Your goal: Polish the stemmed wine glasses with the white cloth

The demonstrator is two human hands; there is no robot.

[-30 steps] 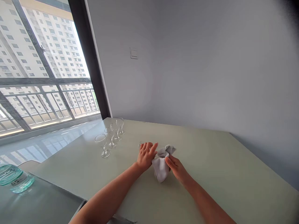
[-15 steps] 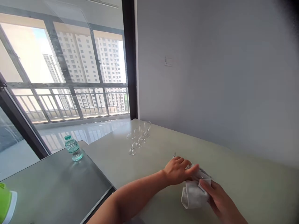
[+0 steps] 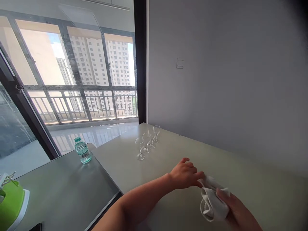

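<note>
Observed: white cloth [image 3: 213, 202], bunched over the pale table [image 3: 115, 157], long axis slanting down-right, gripped in curled fingers [image 3: 222, 192] of the right hand [image 3: 238, 211]. Left hand [image 3: 186, 174] nearer the cloth's upper end, fingers loosely parted, tips touching it. Stemmed wine glasses [image 3: 147, 144] well apart, up-table left.

A row of glasses [image 3: 140, 147] on the bench [image 3: 260, 183], well left of the cloth [image 3: 213, 204] in the right hand [image 3: 238, 210], left hand [image 3: 185, 175] just beside it, bottle [image 3: 82, 150] on a separate table [image 3: 64, 186] left, window [image 3: 79, 64] behind, switch [image 3: 180, 63] on the wall [image 3: 216, 80] right.
</note>
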